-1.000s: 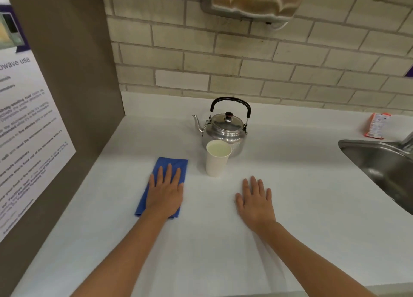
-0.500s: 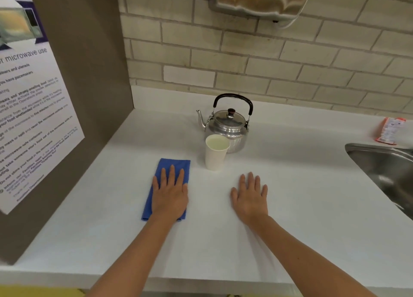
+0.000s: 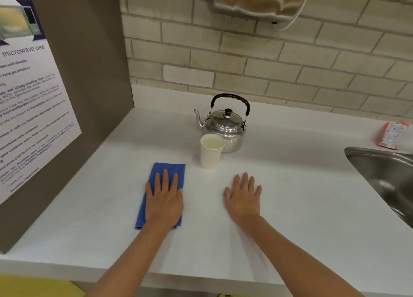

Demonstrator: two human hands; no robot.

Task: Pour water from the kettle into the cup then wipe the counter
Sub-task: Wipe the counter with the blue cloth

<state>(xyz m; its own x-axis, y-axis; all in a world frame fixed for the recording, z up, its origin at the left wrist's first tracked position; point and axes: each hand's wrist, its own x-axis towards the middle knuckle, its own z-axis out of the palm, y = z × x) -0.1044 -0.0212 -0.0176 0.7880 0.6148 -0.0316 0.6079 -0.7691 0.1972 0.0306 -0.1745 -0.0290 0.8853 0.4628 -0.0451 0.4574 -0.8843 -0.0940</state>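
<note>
On white counter [image 3: 290,207], left hand [image 3: 164,201] flat on blue cloth [image 3: 171,170], right hand [image 3: 243,198] flat, empty, sink [image 3: 384,173] at right edge.

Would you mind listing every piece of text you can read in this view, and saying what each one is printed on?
"microwave use": heading on the poster on the brown side panel at left.
"five minutes": bold words in the poster's body text; the remaining lines are too blurred to read reliably.
Orange and white packet beside the sink: print too small to read.
Kettle, cup, cloth: no text visible.
</note>
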